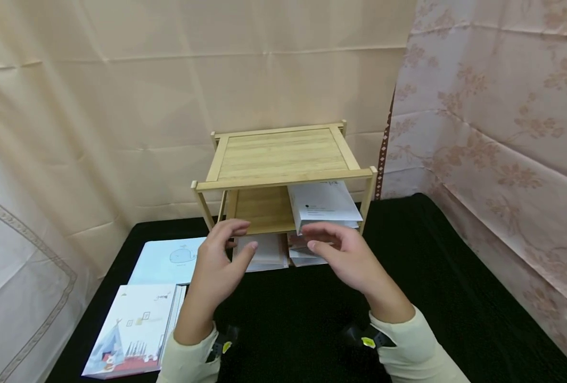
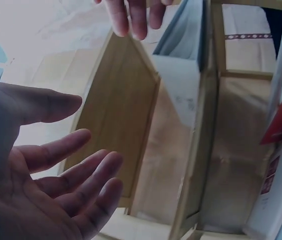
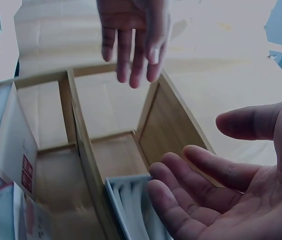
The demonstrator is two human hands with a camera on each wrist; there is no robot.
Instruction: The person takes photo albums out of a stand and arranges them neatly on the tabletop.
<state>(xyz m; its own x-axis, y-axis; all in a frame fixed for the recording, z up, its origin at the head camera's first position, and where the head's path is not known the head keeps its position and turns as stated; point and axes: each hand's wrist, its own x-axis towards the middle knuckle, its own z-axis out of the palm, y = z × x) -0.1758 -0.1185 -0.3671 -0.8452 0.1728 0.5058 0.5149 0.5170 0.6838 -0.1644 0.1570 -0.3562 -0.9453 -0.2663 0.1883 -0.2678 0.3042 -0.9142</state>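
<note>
My left hand [image 1: 220,263] is raised in front of a small wooden shelf [image 1: 283,154], its fingers bent loosely and holding nothing. Opposite it, my right hand [image 1: 347,255] hovers with thumb and fingers apart, also holding nothing. A white book [image 1: 323,205] lies on the right side of the shelf's middle board [image 1: 261,207]; the right fingers overlap its front edge in the head view. In the right wrist view, the page edges of that book [image 3: 136,205] show beside my fingertips. Both palms face inward, with a gap between the hands.
Under the middle board lie more books, a stack on the left [image 1: 264,252] and another on the right [image 1: 307,255]. A pale blue book [image 1: 163,263] and a thick illustrated book [image 1: 130,324] lie on the black cloth [image 1: 293,324] at left. Curtains [image 1: 264,80] hang behind.
</note>
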